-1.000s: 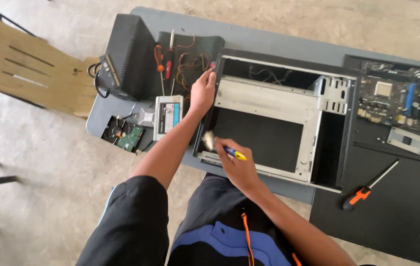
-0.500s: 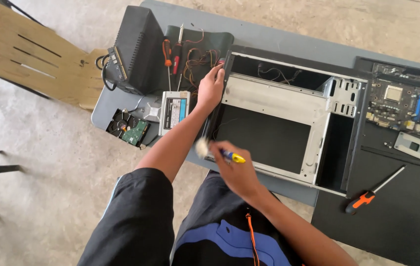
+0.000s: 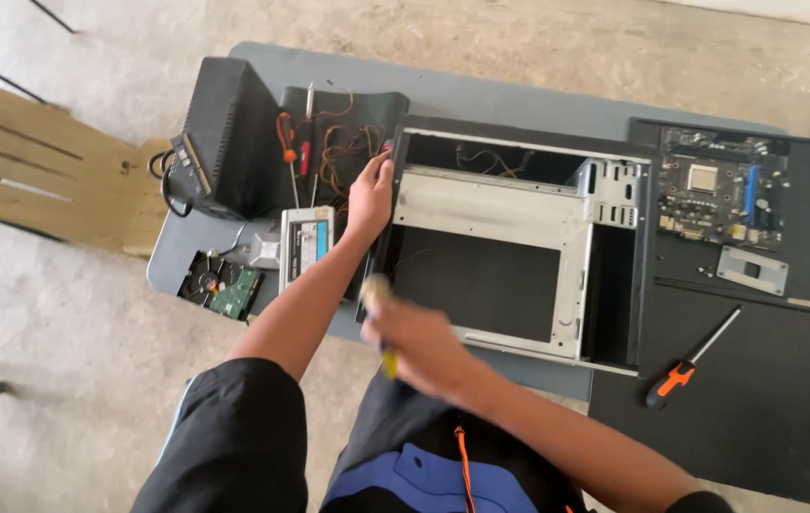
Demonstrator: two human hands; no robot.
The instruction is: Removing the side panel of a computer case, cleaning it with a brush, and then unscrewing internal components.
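The left hand (image 3: 370, 198) holds the edge of the empty computer case (image 3: 509, 256) on the desk (image 3: 481, 95), the right hand (image 3: 419, 347) squeezes a blurry brush (image 3: 376, 290) (the green board (image 3: 720, 198) already lies out).

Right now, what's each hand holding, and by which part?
Left hand grips the left edge of the open computer case. Right hand, blurred, holds a yellow-handled tool by its handle; the exact kind of tool cannot be told.
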